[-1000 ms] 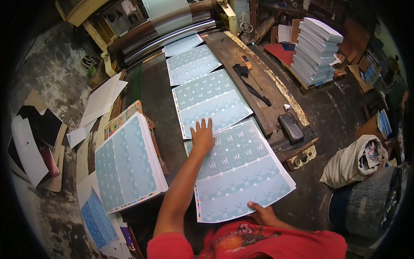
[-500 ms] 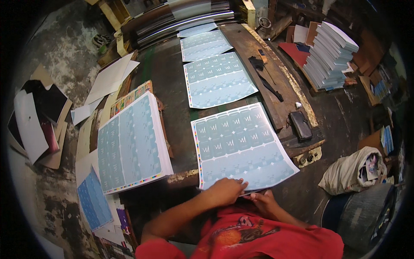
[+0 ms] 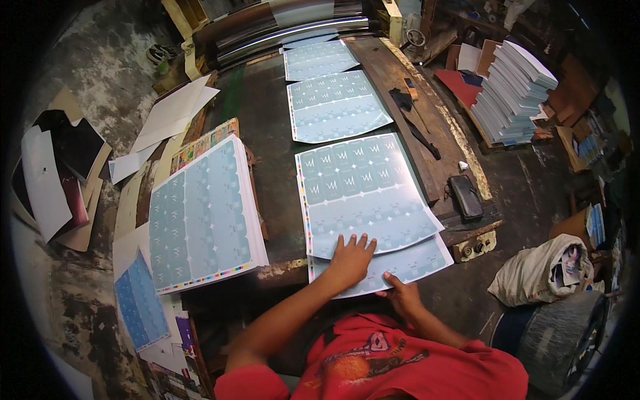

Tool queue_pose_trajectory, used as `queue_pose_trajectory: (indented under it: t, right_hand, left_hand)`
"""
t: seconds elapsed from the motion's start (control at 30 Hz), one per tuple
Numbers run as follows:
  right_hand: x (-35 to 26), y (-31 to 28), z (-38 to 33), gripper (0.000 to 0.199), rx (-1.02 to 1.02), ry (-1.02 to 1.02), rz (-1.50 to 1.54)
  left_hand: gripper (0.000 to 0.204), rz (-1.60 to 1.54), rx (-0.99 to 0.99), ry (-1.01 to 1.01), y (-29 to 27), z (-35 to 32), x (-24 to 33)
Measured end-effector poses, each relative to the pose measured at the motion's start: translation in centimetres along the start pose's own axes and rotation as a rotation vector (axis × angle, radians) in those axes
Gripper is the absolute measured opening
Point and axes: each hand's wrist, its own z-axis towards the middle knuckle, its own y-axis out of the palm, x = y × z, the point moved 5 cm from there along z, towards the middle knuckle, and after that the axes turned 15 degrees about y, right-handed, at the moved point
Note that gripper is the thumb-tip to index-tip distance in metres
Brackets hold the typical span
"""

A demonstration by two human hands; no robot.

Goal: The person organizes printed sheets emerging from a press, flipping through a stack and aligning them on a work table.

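Two light blue printed sheets overlap at the near end of a dark machine table. The upper printed sheet (image 3: 367, 207) lies over the far part of the lower printed sheet (image 3: 417, 261). My left hand (image 3: 352, 260) is laid flat with fingers spread, fingertips on the upper sheet's near edge and palm over the lower one. With thumb on top and fingers underneath, my right hand (image 3: 402, 295) pinches the lower sheet's near edge. More printed sheets (image 3: 337, 107) lie in a row behind, leading back to shiny rollers (image 3: 293, 37).
A thick stack of printed sheets (image 3: 203, 220) stands to the left. Along the table's right side are a dark pouch (image 3: 465, 197) and a black cloth (image 3: 403, 100). A tall paper pile (image 3: 513, 93) rises at far right, with a white sack (image 3: 540, 270) nearer.
A second sheet has come toward me and now overlaps the one I grip. My left hand has opened and moved forward onto the sheets. My right hand keeps its hold on the near edge.
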Motion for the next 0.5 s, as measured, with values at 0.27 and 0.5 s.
queue_pose_trajectory:
  t: [0.27, 0.5]
  right_hand:
    - [0.5, 0.4, -2.2, 0.060, 0.010, 0.020, 0.007]
    - [0.3, 0.8, -4.2, 0.059, 0.006, 0.046, 0.007]
  left_hand:
    - [0.066, 0.011, -0.023, -0.063, -1.0, 3.0, -4.2]
    - [0.066, 0.037, -0.057, -0.083, -2.1, 5.5, -7.8]
